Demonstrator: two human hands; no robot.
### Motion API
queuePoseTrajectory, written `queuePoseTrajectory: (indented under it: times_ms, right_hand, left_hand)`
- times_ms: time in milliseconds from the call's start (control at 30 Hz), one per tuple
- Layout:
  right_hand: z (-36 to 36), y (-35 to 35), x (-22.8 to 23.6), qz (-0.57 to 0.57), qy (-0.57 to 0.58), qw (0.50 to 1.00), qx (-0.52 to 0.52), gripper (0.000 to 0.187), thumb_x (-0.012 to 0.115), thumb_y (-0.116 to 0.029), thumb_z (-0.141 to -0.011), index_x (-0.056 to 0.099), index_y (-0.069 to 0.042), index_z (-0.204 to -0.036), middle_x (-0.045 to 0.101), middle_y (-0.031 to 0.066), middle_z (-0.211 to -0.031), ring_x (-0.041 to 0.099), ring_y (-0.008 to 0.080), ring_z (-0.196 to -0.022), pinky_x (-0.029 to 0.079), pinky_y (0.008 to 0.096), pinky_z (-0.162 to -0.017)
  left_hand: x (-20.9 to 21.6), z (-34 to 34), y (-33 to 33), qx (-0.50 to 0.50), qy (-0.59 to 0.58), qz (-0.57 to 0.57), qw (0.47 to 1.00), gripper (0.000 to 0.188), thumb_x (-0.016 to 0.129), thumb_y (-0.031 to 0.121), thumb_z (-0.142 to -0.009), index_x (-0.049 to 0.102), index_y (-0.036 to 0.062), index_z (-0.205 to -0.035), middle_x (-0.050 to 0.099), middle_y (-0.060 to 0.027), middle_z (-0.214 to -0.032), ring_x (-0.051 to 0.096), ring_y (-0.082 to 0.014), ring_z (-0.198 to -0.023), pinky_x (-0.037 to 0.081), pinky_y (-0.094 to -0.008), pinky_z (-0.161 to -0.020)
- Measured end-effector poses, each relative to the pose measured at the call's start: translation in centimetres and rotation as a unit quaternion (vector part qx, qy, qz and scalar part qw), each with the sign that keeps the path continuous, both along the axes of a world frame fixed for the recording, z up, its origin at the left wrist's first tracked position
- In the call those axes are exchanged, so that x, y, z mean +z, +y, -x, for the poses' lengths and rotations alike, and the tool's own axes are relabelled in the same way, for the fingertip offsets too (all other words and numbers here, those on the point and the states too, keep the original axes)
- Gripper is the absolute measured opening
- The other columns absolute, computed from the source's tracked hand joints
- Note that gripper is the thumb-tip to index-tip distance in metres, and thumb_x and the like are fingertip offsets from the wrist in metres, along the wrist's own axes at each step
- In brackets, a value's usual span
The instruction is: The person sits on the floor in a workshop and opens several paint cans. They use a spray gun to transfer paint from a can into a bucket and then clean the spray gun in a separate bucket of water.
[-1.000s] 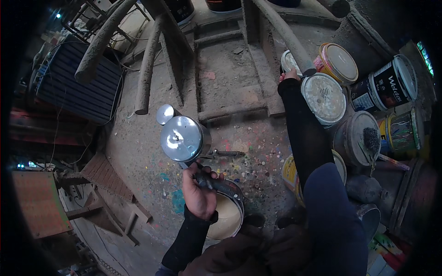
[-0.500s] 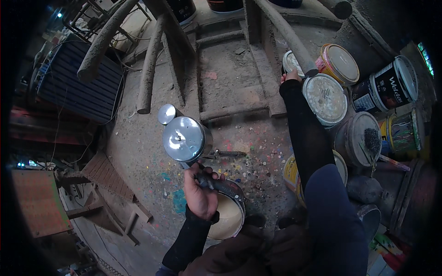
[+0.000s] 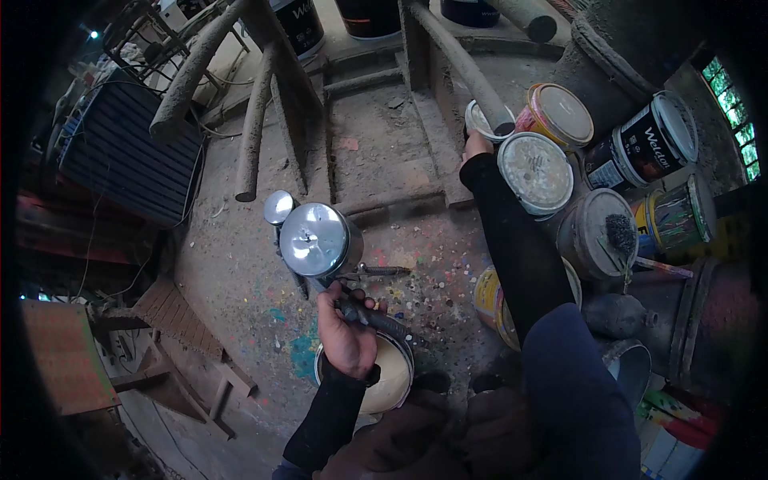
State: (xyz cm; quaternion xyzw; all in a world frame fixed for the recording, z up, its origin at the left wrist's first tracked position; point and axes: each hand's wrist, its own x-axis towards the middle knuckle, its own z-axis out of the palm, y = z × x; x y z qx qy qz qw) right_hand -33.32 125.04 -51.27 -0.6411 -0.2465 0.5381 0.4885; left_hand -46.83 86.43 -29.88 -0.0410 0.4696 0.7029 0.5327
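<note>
My left hand [image 3: 349, 336] is closed around the handle of a paint spray gun [image 3: 370, 314], held low over the floor. The gun's shiny, round metal cup [image 3: 315, 240] points away from me, with a smaller silver disc [image 3: 278, 206] beyond it. Just under that hand stands an open bucket of cream-coloured paint [image 3: 390, 372], partly covered by my wrist. Reaching out to the far right, my right hand [image 3: 478, 146] grips the near side of a small white-lidded bucket [image 3: 483, 117]; its fingertips are mostly hidden.
Lidded paint buckets [image 3: 536, 172] crowd the right side, one with a brush [image 3: 621, 234] on top. A dusty wooden frame [image 3: 384, 203] with protruding poles [image 3: 256, 136] stands ahead. A blue ribbed panel [image 3: 132, 148] leans at the left. Paint spots cover the floor.
The view has shifted slightly, so most things sit further left. My right hand stays at the white-lidded bucket, with fewer fingers showing. My left hand still holds the spray gun.
</note>
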Motion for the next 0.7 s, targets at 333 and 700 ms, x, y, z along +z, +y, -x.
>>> queuePoseTrajectory:
  times_ms: [333, 700]
  right_hand:
    - [-3.9, -20.4, 18.6, -0.044, 0.049, 0.829, 0.555, 0.036, 0.053, -0.015, -0.090, 0.047, 0.004, -0.119, 0.058, 0.0097, -0.108, 0.059, 0.0144, -0.096, 0.048, 0.0235, -0.082]
    - [-4.2, -33.7, 22.3, -0.233, -0.466, 0.545, 0.657, 0.048, 0.064, -0.020, -0.072, 0.051, 0.005, -0.111, 0.057, 0.0200, -0.105, 0.056, 0.0368, -0.096, 0.046, 0.0408, -0.083]
  left_hand:
    - [-0.3, -3.0, -1.9, -0.014, -0.053, -0.017, 0.998, 0.026, 0.055, 0.028, -0.086, 0.049, 0.0064, -0.100, 0.052, -0.0053, -0.079, 0.055, -0.0190, -0.071, 0.044, -0.0347, -0.064]
    - [-7.5, -7.4, -0.4, -0.052, -0.083, -0.010, 0.995, 0.023, 0.051, 0.027, -0.087, 0.051, 0.0086, -0.101, 0.057, -0.0057, -0.090, 0.056, -0.0178, -0.084, 0.043, -0.0351, -0.076]
